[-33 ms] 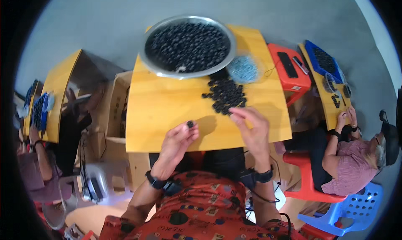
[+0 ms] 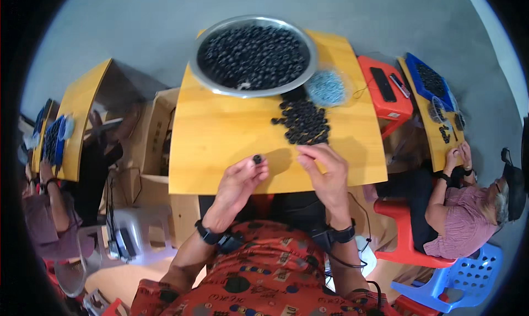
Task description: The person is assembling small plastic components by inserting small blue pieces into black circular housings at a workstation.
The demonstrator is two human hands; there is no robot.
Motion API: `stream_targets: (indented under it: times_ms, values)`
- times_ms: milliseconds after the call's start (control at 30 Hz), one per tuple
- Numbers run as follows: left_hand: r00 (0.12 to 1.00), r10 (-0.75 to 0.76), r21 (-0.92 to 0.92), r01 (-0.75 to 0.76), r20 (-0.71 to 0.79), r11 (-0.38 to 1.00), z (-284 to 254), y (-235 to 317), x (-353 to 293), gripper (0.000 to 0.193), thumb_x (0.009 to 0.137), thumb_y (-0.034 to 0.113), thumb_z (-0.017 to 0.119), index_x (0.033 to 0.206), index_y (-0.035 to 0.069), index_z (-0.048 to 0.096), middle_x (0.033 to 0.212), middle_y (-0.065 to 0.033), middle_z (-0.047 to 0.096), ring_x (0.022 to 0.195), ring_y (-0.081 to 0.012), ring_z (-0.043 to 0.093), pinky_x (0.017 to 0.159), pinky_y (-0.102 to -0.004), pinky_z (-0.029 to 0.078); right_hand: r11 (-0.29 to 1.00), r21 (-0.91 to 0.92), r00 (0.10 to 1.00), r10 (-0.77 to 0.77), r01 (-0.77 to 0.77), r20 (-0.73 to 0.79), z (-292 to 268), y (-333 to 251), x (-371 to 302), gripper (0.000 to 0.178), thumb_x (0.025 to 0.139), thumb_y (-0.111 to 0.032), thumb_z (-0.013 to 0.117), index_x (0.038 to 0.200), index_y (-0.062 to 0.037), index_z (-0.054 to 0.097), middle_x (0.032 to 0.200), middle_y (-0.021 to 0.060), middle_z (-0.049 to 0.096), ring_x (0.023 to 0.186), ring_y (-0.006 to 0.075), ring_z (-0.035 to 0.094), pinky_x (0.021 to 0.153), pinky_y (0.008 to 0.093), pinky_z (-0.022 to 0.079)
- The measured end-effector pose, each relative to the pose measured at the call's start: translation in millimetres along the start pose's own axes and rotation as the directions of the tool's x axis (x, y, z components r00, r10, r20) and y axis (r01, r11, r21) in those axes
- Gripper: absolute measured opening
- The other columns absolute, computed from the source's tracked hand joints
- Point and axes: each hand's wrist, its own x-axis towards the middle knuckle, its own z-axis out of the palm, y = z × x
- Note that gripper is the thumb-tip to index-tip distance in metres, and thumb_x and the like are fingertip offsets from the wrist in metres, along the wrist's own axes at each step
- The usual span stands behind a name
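My left hand (image 2: pixel 238 182) is over the near edge of the yellow table, its thumb and fingers closed on a small black ring-shaped piece (image 2: pixel 257 159). Opposite it, my right hand (image 2: pixel 326 170) hovers just in front of a loose pile of the same black pieces (image 2: pixel 306 122); its thumb and forefinger look parted, and I see nothing between them. Behind the pile stands a large metal bowl (image 2: pixel 205 80) full of black pieces. A clear round dish of small light-blue pieces (image 2: pixel 326 87) sits to its right.
The yellow table (image 2: pixel 220 134) ends just before my body. A red stool (image 2: pixel 392 113) at its right carries a black phone-like slab (image 2: pixel 382 84). A cardboard box (image 2: pixel 157 145) stands left. At the right table a person (image 2: pixel 460 211) works beside a blue tray (image 2: pixel 427 80).
My right hand has drawn slightly left, off the edge of the black pile. My left hand has shifted a little right and up, the black piece still in it. The whole view has shifted slightly.
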Motion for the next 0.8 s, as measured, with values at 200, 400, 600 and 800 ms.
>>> stream_targets:
  times_ms: [200, 400, 600, 800]
  values:
    - [0.995, 0.052, -0.031, -0.049, 0.085, 0.998, 7.5, 1.5, -7.7, 0.027, 0.091, 0.017, 0.064, 0.113, 0.0, 0.065, 0.107, -0.0099, 0.067, 0.098, -0.0175, 0.062, 0.09, -0.0305, 0.05, 0.926, 0.227, 0.944, 0.256, -0.302, 0.21, 42.9, 0.7, -22.7, 0.028, 0.09, -0.011, 0.065, 0.115, -0.0004, 0.064, 0.093, 0.008, 0.069, 0.08, 0.0109, 0.062, 0.073, 0.0282, 0.05]
    - [0.987, 0.156, 0.084, -0.157, 0.024, 0.984, 5.7, -4.1, -12.0, 0.028, 0.091, 0.016, 0.065, 0.115, 0.0, 0.065, 0.108, -0.009, 0.067, 0.1, -0.0161, 0.062, 0.092, -0.0303, 0.049, 1.0, 0.024, 0.993, -0.023, 0.02, 0.116, 51.7, -10.5, -27.3, 0.035, 0.083, -0.007, 0.069, 0.118, -0.0042, 0.064, 0.098, 0.0112, 0.065, 0.084, 0.0218, 0.064, 0.072, 0.031, 0.051]
    - [0.998, 0.055, 0.077, -0.058, 0.041, 0.995, 6.5, -4.9, -11.1, 0.029, 0.092, 0.016, 0.064, 0.116, 0.0, 0.064, 0.108, -0.0073, 0.068, 0.101, -0.0154, 0.061, 0.094, -0.03, 0.047, 0.946, -0.186, 0.953, -0.229, 0.266, 0.198, 49.2, -7.2, -13.6, 0.04, 0.076, -0.008, 0.071, 0.115, -0.0027, 0.063, 0.104, 0.0106, 0.061, 0.093, 0.0289, 0.06, 0.079, 0.0384, 0.05]
    - [0.995, 0.01, 0.019, -0.012, 0.098, 1.0, 7.1, -4.4, -11.0, 0.032, 0.092, 0.021, 0.064, 0.117, 0.001, 0.065, 0.107, -0.0064, 0.068, 0.097, -0.0137, 0.059, 0.092, -0.0316, 0.044, 0.905, -0.187, 0.917, -0.344, 0.381, 0.205, 53.7, 5.2, -14.0, 0.039, 0.073, -0.004, 0.071, 0.111, -0.0016, 0.064, 0.1, 0.0104, 0.064, 0.089, 0.0289, 0.061, 0.076, 0.0384, 0.05]
